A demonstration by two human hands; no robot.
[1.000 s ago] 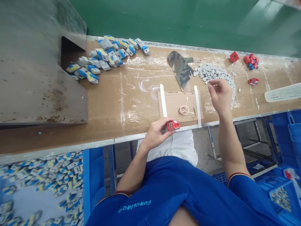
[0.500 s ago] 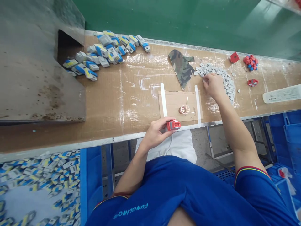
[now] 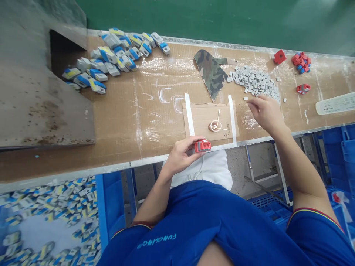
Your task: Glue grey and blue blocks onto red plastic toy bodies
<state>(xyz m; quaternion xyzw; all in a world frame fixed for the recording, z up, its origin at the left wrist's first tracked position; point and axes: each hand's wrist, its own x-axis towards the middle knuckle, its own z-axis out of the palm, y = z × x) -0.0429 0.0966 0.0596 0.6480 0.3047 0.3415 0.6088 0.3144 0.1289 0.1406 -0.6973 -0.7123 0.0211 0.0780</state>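
Note:
My left hand point(image 3: 180, 157) pinches a red toy car point(image 3: 203, 145) with grey and white parts between thumb and fingers, at the table's front edge. Right of the taped cardboard, my right hand point(image 3: 266, 112) is closed, thumb and fingertips together. Whether anything small is between those fingertips I cannot make out. Just beyond them a small grey piece point(image 3: 246, 98) lies apart from the pile of small grey pieces point(image 3: 257, 80). On the cardboard pad point(image 3: 203, 120) between my hands stands a small round cup point(image 3: 213, 126) with cotton swabs in it.
Blue, white and yellow toy cars point(image 3: 107, 55) are heaped by a metal chute point(image 3: 47, 96) at left; more fill a blue crate point(image 3: 109, 207) below. A camouflage cloth point(image 3: 210, 70), red toy parts point(image 3: 301, 62), another red car point(image 3: 303, 88) and a white bottle point(image 3: 337, 104) lie behind and right.
My right hand has drawn back from the grey pile toward the table's front, and a grey piece now lies near its fingertips. The left hand keeps the red toy car; the view has shifted slightly.

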